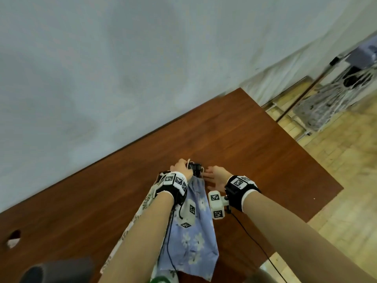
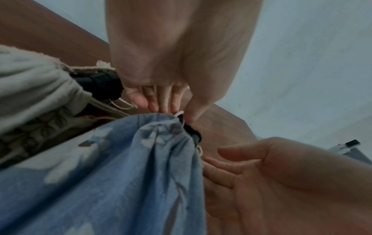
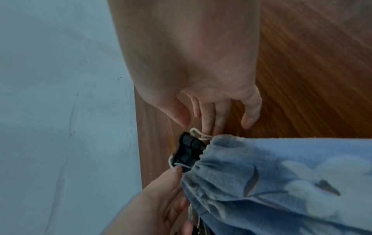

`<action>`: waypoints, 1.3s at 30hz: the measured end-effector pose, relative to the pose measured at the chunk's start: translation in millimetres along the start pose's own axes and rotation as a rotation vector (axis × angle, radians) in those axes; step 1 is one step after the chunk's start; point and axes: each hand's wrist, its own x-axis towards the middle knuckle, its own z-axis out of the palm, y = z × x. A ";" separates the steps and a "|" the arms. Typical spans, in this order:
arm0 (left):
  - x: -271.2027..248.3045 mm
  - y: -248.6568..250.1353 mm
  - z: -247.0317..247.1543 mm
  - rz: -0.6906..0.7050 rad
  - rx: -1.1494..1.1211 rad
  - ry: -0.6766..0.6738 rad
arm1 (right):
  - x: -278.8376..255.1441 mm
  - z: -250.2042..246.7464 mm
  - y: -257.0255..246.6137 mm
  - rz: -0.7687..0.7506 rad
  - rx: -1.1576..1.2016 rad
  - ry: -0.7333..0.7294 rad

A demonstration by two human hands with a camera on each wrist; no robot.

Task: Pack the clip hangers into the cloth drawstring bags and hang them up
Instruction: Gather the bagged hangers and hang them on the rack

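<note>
Wooden table (image 1: 244,139), gathered blue floral cloth bag (image 1: 195,231), left hand (image 1: 181,167) pinching cord

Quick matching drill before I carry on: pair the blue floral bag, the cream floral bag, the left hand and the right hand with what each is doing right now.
Things:
1. blue floral drawstring bag
2. cream floral drawstring bag
3. left hand
4. right hand

States:
A. fingers straight, holding nothing, beside the blue bag's mouth
B. mouth gathered round a black clip hanger
C. pinches the white cord at the blue bag's mouth
D. lies to the left of the blue bag

Pairs: 1-B, 2-D, 3-C, 4-A
</note>
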 end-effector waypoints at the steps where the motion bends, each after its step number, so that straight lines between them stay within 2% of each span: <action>1: 5.1 -2.8 2.3 0.019 -0.011 0.038 | 3.6 0.3 1.1 -0.005 0.007 0.004; 5: 14.6 -15.1 13.3 0.116 -0.024 0.111 | 14.3 0.7 6.7 -0.030 -0.034 0.004; 8: 16.2 -15.3 19.8 0.202 -0.039 0.168 | 12.8 -0.4 5.8 -0.107 0.015 0.029; 12: 8.1 -5.8 10.0 0.153 -0.375 0.156 | 0.7 -10.6 -5.6 -0.178 0.141 -0.014; 14: -0.6 2.3 -2.5 0.176 -0.575 0.097 | -10.6 -22.1 -15.5 -0.211 0.186 -0.029; 17: -24.5 25.9 -26.5 0.214 -0.981 -0.064 | -43.1 -40.1 -32.0 -0.284 0.257 -0.079; 20: -57.4 60.2 -60.0 0.337 -1.120 -0.217 | -86.2 -59.1 -46.0 -0.387 0.254 -0.184; 25: -112.5 123.4 -91.6 0.584 -0.912 -0.383 | -165.5 -99.9 -65.2 -0.565 0.105 -0.359; 28: -154.0 174.2 -87.9 0.713 -0.757 -0.429 | -212.9 -122.9 -75.9 -0.754 -0.135 -0.438; 32: -196.4 244.1 -60.4 0.875 -0.486 -0.414 | -269.5 -152.5 -88.9 -0.969 -0.407 -0.344; 35: -220.8 294.0 -38.0 0.944 -0.305 -0.374 | -303.4 -192.6 -101.6 -1.096 -0.374 -0.258; 39: -246.2 370.4 -0.5 0.944 -0.228 -0.434 | -333.4 -273.2 -118.8 -1.161 -0.360 -0.197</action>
